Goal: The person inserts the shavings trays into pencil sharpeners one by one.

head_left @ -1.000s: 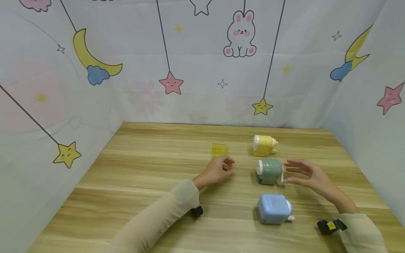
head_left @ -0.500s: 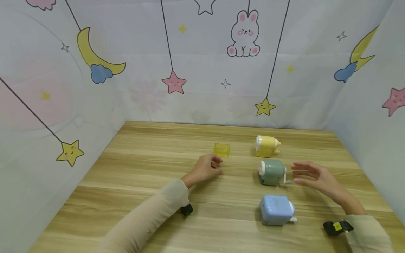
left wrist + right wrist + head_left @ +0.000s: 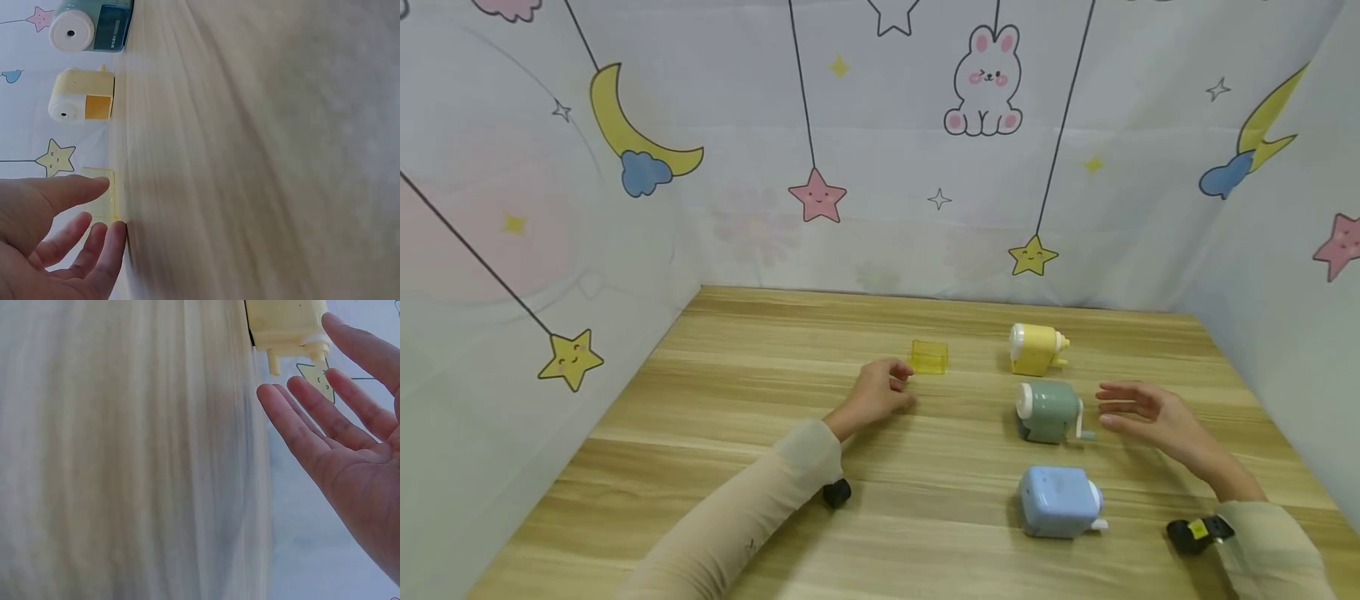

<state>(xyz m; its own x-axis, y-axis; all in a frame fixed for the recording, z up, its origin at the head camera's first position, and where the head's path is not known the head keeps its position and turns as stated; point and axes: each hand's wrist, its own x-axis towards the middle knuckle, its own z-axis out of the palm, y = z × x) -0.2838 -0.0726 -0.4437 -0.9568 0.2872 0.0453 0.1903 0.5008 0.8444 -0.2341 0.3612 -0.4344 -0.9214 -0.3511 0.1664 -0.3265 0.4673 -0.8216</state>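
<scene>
My left hand hovers just in front of a small clear yellow plastic box, its fingers loosely bent around nothing. In the left wrist view the thumb and fingers stand apart, with the clear box behind them. To the right of the green crank pencil sharpener, my right hand is held with fingers extended, apart from the crank handle. A yellow pencil sharpener stands behind the green one, and a blue one in front. The yellow sharpener's tray slot faces the left wrist camera.
All of this stands on a wood-grain table. White cloth walls printed with stars, moons and a rabbit close off the back and sides. Black wrist cameras sit at both cuffs.
My left hand has drawn back to the left, away from the sharpeners. My right hand has moved slightly right, off the green sharpener's crank. The head view has shifted a little.
</scene>
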